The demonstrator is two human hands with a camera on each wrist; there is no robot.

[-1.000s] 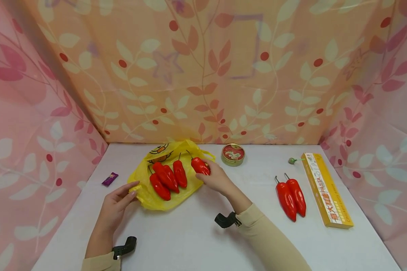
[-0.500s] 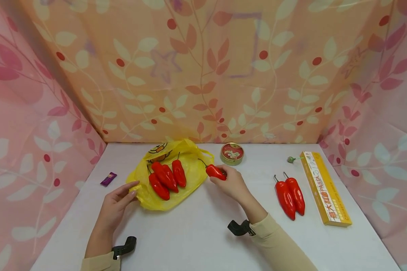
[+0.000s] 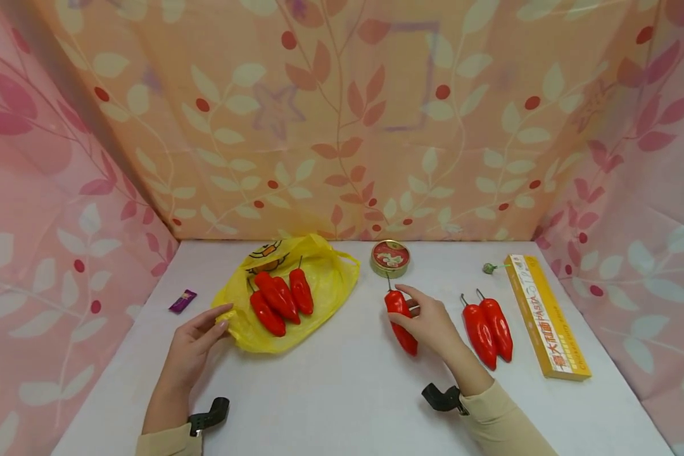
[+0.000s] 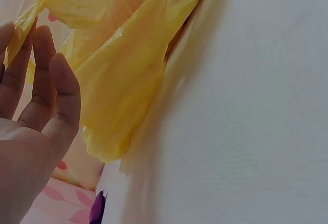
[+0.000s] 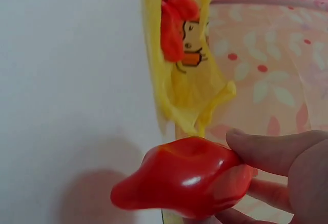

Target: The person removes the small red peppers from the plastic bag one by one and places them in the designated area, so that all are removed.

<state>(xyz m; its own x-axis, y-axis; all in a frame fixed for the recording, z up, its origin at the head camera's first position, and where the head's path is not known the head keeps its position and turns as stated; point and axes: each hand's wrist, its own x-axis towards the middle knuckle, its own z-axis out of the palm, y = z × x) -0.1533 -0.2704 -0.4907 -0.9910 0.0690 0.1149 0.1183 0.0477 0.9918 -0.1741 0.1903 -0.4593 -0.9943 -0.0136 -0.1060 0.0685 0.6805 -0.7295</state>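
My right hand (image 3: 433, 320) pinches a red chili pepper (image 3: 398, 313) between thumb and fingers, its stem toward the back of the table. The same pepper (image 5: 187, 178) fills the lower middle of the right wrist view. At the left, my left hand (image 3: 196, 345) pinches the edge of a yellow plastic bag (image 3: 319, 297), which lies spread with its mouth open. Several red peppers (image 3: 276, 297) rest on the bag. In the left wrist view the fingers (image 4: 64, 80) hold up the bag's edge (image 4: 123, 75).
Two red peppers (image 3: 487, 332) lie side by side on the right, beside a yellow pasta box (image 3: 547, 316). A small green round thing with a stem (image 3: 489, 268) is near the box. A round red-and-gold tin (image 3: 390, 258) stands at the back; a purple packet (image 3: 182, 301) lies far left.
My right hand has carried the pepper from over the bag rightward to the middle of the table, turning it so its tip points toward me. The left hand has stayed on the bag.
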